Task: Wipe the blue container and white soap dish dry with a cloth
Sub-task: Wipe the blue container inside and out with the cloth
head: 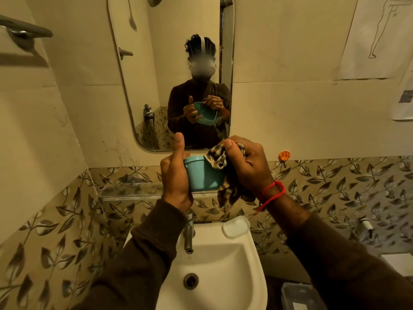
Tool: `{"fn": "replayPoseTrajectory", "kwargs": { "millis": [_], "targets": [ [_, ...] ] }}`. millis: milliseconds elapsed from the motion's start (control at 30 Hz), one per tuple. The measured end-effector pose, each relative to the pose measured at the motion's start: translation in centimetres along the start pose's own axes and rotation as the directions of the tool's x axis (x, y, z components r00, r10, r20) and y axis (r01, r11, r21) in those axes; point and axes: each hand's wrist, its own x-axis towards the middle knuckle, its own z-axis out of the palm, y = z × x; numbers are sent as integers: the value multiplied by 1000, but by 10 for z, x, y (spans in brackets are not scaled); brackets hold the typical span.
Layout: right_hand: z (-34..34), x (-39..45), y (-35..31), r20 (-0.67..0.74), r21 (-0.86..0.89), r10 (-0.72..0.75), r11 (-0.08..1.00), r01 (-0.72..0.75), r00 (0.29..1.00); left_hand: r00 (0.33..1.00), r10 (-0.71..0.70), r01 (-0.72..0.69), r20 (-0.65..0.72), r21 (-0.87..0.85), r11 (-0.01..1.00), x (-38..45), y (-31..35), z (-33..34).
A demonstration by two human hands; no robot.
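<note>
My left hand grips the blue container by its left side, thumb pointing up, holding it upright above the sink. My right hand is closed on a patterned brown-and-cream cloth. The cloth is bunched at the container's right rim, and a loose end hangs down below my hand. The white soap dish lies on the sink's back right corner, below my right wrist, with nothing visible in it.
A white sink with a metal tap stands below my hands. A glass shelf runs along the leaf-patterned tiles behind. The mirror above reflects me. An orange hook is on the wall at right.
</note>
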Motion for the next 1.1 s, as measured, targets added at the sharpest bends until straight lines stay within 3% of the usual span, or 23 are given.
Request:
{"fn": "replayPoseTrajectory", "kwargs": {
  "millis": [133, 233, 333, 500, 633, 700, 767, 833, 900, 1000, 1033, 1100],
  "targets": [
    [-1, 1, -3, -73, 176, 104, 980, -90, 992, 982, -166, 174, 87, -98, 980, 3, 7, -9],
    [-1, 10, -12, -125, 422, 231, 893, -159, 965, 923, -328, 373, 200, -263, 890, 0, 14, -8],
    [-3, 17, -20, -106, 513, 261, 841, -172, 960, 894, -339, 429, 293, -343, 836, -1, 16, -4],
    [-3, 24, -20, -83, 554, 230, 819, -147, 970, 896, -274, 414, 350, -431, 802, 1, 18, -7],
    [-3, 32, -23, -57, 385, 205, 907, -168, 977, 893, -344, 437, 289, -380, 815, -5, 5, -3],
    [-6, 32, -20, -66, 238, 188, 957, -167, 980, 940, -303, 335, 158, -247, 909, 3, 3, -6],
    [-10, 29, -19, -94, 72, 154, 986, -148, 984, 988, -146, 145, 59, 22, 989, 10, 5, -10],
    [-6, 24, -22, -69, -57, 89, 994, -93, 994, 995, -4, -18, 98, 228, 973, 7, 10, -6],
    [4, 19, -30, -22, -115, 36, 993, -38, 999, 982, 78, -131, 170, 322, 938, -2, 10, 2],
    [10, 21, -37, -70, -20, 40, 999, -42, 997, 982, 162, -187, 103, 339, 922, -3, 5, 4],
    [8, 23, -37, -103, 85, 95, 993, -87, 990, 992, 111, -126, 67, 285, 950, -1, 4, 3],
    [7, 23, -39, -135, 355, 247, 916, -186, 960, 991, -80, 83, 110, -19, 996, 3, 3, 0]
  ]
}}
